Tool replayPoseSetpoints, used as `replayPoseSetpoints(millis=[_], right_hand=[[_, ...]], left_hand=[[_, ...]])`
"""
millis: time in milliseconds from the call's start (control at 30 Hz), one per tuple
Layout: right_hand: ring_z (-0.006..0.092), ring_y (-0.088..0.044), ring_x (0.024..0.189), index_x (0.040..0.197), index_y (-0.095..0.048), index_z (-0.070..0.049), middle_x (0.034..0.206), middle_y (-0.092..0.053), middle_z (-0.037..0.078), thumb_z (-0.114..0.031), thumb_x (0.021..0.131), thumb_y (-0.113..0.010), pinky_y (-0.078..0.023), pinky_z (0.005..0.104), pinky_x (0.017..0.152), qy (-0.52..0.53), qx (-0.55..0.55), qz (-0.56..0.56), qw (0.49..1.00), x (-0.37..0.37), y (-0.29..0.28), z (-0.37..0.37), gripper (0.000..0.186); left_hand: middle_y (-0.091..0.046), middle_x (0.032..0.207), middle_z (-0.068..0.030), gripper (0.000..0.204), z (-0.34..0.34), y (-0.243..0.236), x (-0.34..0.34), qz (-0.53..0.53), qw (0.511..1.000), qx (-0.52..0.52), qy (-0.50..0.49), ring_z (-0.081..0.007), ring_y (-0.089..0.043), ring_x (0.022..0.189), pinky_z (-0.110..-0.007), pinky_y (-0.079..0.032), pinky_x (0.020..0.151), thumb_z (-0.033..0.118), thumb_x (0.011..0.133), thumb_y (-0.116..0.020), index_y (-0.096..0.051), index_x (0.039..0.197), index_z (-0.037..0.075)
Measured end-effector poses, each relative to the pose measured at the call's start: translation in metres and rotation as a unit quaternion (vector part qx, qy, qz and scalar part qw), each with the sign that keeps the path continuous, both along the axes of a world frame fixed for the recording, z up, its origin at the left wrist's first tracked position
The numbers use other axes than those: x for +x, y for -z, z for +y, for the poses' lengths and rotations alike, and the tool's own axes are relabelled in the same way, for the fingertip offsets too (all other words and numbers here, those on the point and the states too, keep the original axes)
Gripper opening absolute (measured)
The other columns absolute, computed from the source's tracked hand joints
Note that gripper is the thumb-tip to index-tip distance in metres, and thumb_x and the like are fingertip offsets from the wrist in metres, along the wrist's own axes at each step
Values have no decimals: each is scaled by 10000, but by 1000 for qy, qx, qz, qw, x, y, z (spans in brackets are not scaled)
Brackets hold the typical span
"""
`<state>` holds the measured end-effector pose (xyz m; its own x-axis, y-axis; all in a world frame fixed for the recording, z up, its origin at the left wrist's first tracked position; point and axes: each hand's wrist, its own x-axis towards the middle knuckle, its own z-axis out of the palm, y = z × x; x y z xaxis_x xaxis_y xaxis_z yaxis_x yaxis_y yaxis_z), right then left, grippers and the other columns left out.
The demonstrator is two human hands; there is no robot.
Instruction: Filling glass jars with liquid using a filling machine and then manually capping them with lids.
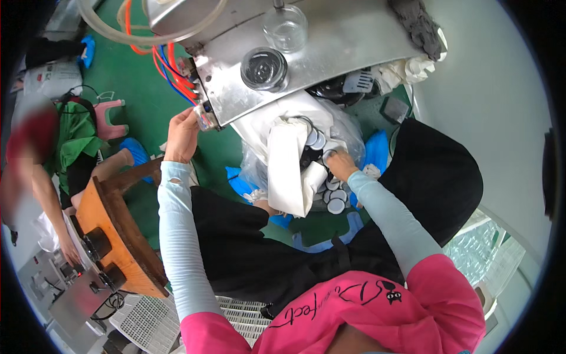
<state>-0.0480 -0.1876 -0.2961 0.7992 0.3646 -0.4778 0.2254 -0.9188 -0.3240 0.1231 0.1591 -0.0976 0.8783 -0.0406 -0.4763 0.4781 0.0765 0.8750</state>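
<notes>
My left hand [181, 135] is raised to the metal bench's near left corner, its fingers closed together at a small fitting [205, 117] there; their tips are partly hidden. Down in an open white bag [286, 171], my right hand [341, 165] has its fingers curled among round jar lids [336, 205], with a lid at its fingertips. Several lids, pale-faced with dark rims, lie heaped around it. Above, on the metal bench [236, 103], a glass jar with a black lid [264, 69] stands in front of an uncovered clear glass jar [285, 28].
Red and blue air hoses [171, 74] run along the bench's left side. A grey cloth [415, 26] hangs at its far right. A blue stool [330, 236] is below the bag. To the left, a co-worker [35, 153] sits beside a wooden stand [124, 230].
</notes>
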Motion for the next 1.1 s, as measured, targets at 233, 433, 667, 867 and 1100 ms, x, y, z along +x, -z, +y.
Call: replayPoseSetpoints(millis=[233,433,667,867,1100], right_hand=[[321,-591,885,800,-648,-17,856,-631,160,-72,708,-547,-471,408,789,-13,-13,-50,999,11,-10,-17,147],[381,-596,771,888,-556,74,854,-609,233,-83,693,-570,-473,404,698,343,269,44,899,47,-43,1,250],[225,-596,850,1124,-511,-15,962,-613,163,-32,753,-532,-485,295,693,494,669,199,518,83,-119,-5,371],[161,-547,996,1124,-548,-28,1045,-603,88,-222,935,-472,-410,277,874,249,713,-19,655,115,-252,5,281],[296,-508,970,1033,-615,-68,1058,-548,115,-156,778,-610,-423,366,847,-86,454,-311,831,83,-328,45,270]], left_hand=[[-556,1159,-134,451,-54,-79,-14,-247,945,208,-59,-201,-527,1074,-302,-408,922,96,808,-640,-483,1206,-46],[-434,1306,-177,954,-129,-41,-15,-298,933,196,47,-246,-411,1218,-341,-312,1018,103,612,-806,-239,1370,-12],[-529,1154,-138,818,-159,-19,-6,-264,955,137,-21,-222,-539,1016,-298,-426,880,58,546,-794,-391,1251,-32],[-514,1081,-149,746,-165,-34,-57,-314,928,198,-38,-271,-520,1020,-333,-411,893,158,511,-808,-474,1153,-24],[-521,957,-121,523,-165,-96,-119,-332,929,163,-1,-243,-538,905,-328,-435,804,117,516,-747,-535,984,15]])
